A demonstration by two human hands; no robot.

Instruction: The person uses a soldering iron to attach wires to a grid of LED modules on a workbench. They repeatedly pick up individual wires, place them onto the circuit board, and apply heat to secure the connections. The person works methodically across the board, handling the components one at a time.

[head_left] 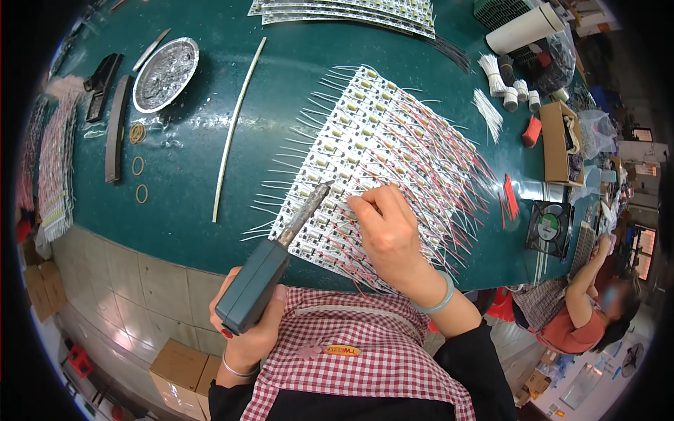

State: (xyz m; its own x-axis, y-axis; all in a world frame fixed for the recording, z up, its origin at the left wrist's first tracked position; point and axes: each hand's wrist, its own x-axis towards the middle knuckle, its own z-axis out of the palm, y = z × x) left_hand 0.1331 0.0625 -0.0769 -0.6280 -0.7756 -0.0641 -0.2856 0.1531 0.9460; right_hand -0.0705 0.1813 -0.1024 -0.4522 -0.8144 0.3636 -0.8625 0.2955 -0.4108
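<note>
My left hand (258, 340) is wrapped round the dark green handle of a soldering iron (254, 286). Its dirty metal barrel slants up and right, with the tip over a white panel of circuit boards (335, 158). Rows of small components cover the panel. White wires stick out along its left side, and many red and white wires fan out on the right. Close to the iron's tip, my right hand (390, 235) has thumb and forefinger pinched together over the board. A thin wire seems to be between them, though the fingertips largely hide it.
Left on the green table (189, 203) are a metal bowl (135, 90) of scraps, rubber bands (137, 165) and a long pale strip (239, 130). Stacked boards (344, 15) lie behind. To the right are wire bundles (491, 76), a carton (553, 144), a fan (550, 228) and a co-worker (579, 312).
</note>
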